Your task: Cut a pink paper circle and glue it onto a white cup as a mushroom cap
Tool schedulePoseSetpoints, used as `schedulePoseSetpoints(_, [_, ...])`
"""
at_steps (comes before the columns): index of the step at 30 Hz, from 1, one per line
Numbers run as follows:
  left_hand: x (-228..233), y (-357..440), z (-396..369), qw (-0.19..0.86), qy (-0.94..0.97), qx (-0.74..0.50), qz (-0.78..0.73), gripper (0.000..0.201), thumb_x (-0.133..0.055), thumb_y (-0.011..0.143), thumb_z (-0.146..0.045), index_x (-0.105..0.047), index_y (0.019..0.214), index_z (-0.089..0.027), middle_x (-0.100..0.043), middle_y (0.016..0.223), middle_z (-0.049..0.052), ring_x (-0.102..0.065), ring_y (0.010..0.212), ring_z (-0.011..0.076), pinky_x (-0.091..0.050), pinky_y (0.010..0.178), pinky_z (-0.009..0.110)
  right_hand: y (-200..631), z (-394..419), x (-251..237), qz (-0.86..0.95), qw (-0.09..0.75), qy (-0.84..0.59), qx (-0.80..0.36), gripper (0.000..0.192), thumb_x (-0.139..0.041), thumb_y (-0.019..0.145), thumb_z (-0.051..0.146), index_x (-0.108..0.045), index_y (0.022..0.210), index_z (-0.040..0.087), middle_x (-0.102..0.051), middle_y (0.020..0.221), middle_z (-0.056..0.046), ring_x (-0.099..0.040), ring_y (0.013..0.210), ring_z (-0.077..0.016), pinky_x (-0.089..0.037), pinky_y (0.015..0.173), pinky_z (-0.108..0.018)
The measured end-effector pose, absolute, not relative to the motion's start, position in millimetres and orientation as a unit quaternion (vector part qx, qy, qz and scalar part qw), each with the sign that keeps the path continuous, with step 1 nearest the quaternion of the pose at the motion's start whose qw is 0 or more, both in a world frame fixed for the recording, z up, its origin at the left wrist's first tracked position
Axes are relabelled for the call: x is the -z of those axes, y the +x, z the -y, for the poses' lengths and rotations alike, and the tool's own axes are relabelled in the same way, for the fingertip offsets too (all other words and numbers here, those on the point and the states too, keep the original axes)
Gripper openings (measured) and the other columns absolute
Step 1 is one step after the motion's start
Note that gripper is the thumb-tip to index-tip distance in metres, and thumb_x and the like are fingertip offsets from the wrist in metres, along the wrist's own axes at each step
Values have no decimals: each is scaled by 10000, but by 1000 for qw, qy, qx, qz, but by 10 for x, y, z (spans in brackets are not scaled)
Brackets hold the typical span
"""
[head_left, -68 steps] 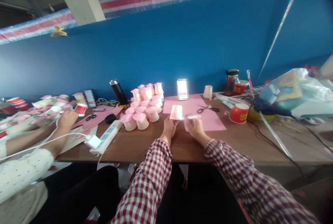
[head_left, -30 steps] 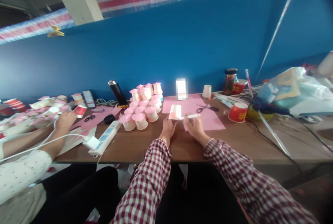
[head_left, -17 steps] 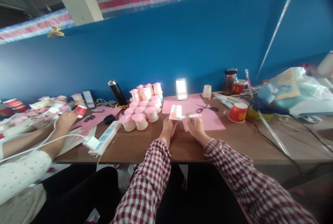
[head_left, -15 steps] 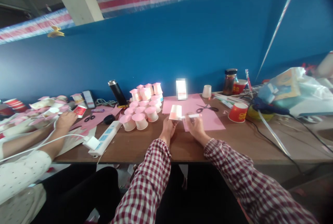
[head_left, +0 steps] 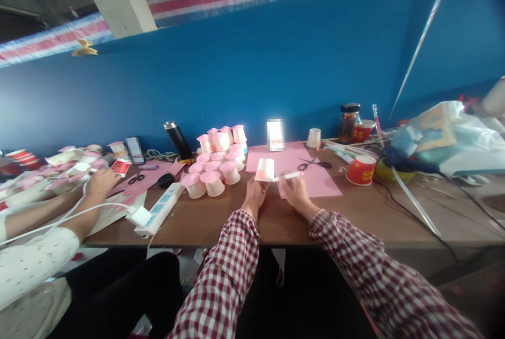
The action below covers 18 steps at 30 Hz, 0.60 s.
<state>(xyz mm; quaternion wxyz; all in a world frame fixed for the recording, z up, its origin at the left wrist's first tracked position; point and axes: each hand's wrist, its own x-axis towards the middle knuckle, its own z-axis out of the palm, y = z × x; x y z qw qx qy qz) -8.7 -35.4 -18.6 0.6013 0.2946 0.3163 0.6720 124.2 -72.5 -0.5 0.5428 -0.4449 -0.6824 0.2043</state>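
1. The left hand (head_left: 255,195) holds a small paper cup (head_left: 264,170) upside down above the near edge of the bench (head_left: 221,218). Its grip is closed on the cup's lower rim; the wider mouth faces down toward the hand and the base faces up.
2. The right hand (head_left: 295,193) holds a white stick (head_left: 289,175), probably a glue stick or marker; which one cannot be told. The grip is closed round its right end, and its left tip is at, or just beside, the cup's right wall.
3. The stick's long axis runs nearly level, left to right, with the working tip pointing left at the cup. The cup's axis stands near upright, leaning slightly.
4. To do this step well, in judgement: keep the cup steady with the left grip low on the rim, so the fingers stay off the wall being worked. Turn the cup rather than the stick. Use light pressure, as the thin wall will likely dent.
5. Pink paper (head_left: 311,178) lies on the bench just behind the hands, with scissors (head_left: 314,164) on it.
6. A cluster of pink-capped cups (head_left: 215,165) stands to the left, a red cup (head_left: 361,170) to the right.
7. Another person's hand (head_left: 100,181) rests on the bench far left, well apart, near a power strip (head_left: 160,207).
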Motion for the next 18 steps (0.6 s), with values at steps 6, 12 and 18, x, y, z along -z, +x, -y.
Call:
schedulePoseSetpoints(6, [217, -99, 328, 604, 298, -668, -315, 187, -501, 669, 18, -626, 741, -102, -676, 702, 64, -654, 726, 160, -500, 804, 325, 1244, 741, -10, 679, 547, -445, -205, 287, -422, 886, 357, -594, 765, 162, -560, 515, 7, -519, 404, -107, -382, 394, -182])
schedulePoseSetpoints(12, [228, -108, 326, 611, 302, -661, -314, 189, -498, 674, 19, -630, 740, -99, -683, 716, 74, -657, 728, 163, -504, 807, 327, 1245, 725, 3, 668, 558, -453, -194, 292, -426, 883, 369, -598, 770, 161, -579, 501, -1, -541, 417, -120, -400, 413, -191])
schedulePoseSetpoints(18, [215, -101, 336, 615, 299, -658, -315, 178, -521, 696, -6, -645, 791, -92, -695, 763, 74, -658, 735, 153, -504, 802, 319, 1250, 721, 2, 659, 562, -461, -190, 296, -421, 884, 379, -595, 782, 163, -564, 474, 2, -560, 429, -137, -407, 412, -200])
